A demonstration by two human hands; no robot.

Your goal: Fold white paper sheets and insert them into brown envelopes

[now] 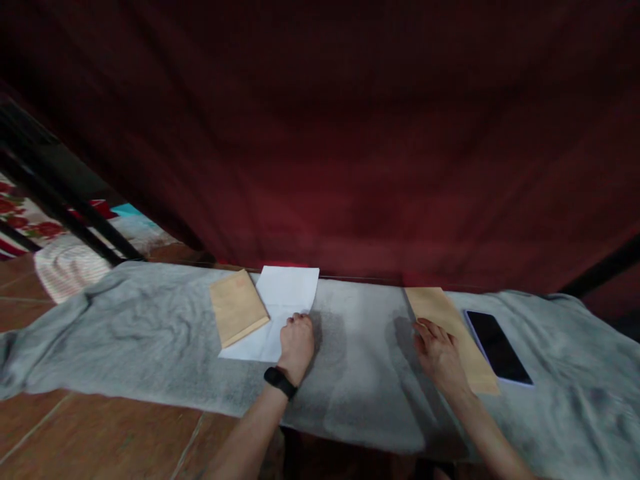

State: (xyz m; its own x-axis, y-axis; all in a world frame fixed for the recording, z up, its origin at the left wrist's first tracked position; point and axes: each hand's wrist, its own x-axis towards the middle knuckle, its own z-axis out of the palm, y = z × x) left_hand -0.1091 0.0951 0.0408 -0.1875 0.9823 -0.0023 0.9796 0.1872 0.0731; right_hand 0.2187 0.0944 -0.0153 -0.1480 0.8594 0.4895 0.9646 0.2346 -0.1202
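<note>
My left hand (297, 339), with a black band on its wrist, is closed at the right edge of a white sheet of paper (287, 287); its fingertips are mostly hidden. The sheet shows crease lines and lies flat. A brown paper envelope (239, 307) rests tilted over the left part of that sheet. Over on the right, the fingers of my right hand (439, 352) are bent and closed on the left edge of a second, longer brown envelope (465, 343), which lies on the grey cloth.
A grey cloth (367, 373) covers the long narrow surface. To the right of the longer envelope lies a phone (500, 350) with a dark screen. Dark red fabric (345, 167) hangs behind. Black bars (75, 200) and a striped cloth (75, 263) are at left, above floor tiles (115, 437).
</note>
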